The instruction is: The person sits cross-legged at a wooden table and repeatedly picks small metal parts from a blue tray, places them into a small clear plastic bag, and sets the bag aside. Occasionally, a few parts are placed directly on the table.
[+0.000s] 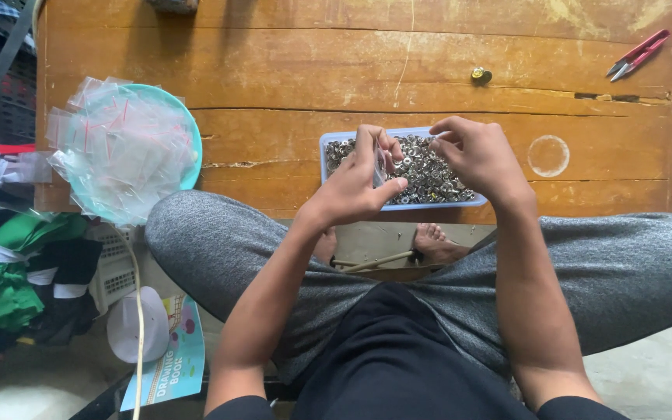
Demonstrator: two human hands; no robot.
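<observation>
A light blue rectangular tray [325, 148] full of small silver metal fasteners [426, 175] rests at the near edge of a worn wooden table [289, 70]. My left hand [355, 187] hovers over the tray's left half, pinching a small clear plastic bag [379, 165] upright between thumb and fingers. My right hand [476, 155] is over the tray's right half, fingertips curled toward the bag's mouth; whether they pinch a fastener is hidden.
A teal bowl [190, 132] heaped with small clear zip bags [122, 148] sits at the table's left edge. Red snips [638, 54] lie at the far right, a single brass piece [481, 75] near the middle. My grey-clad knees flank the table; clothes pile at left.
</observation>
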